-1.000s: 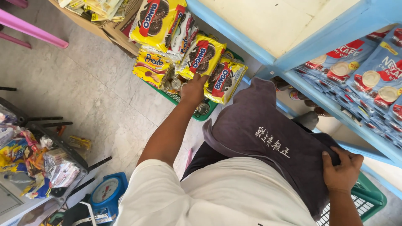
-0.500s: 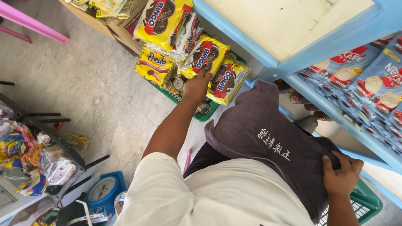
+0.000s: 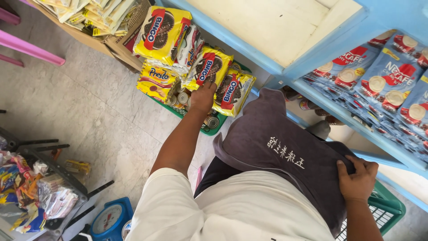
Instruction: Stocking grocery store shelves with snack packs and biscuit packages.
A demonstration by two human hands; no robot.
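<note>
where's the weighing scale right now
In the head view the blue weighing scale sits on the floor at the bottom left, between the wire snack rack and the person's white shirt.

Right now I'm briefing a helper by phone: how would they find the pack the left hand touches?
Find the green basket on the floor below the blue shelf. The left hand touches a yellow biscuit pack, the one between two similar packs.

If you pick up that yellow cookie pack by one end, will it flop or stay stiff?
The yellow cookie pack under the left hand probably stays fairly stiff, being a long, filled block. Its shiny wrapper looks slippery. The cookies pictured on it would likely break if squeezed.
</note>
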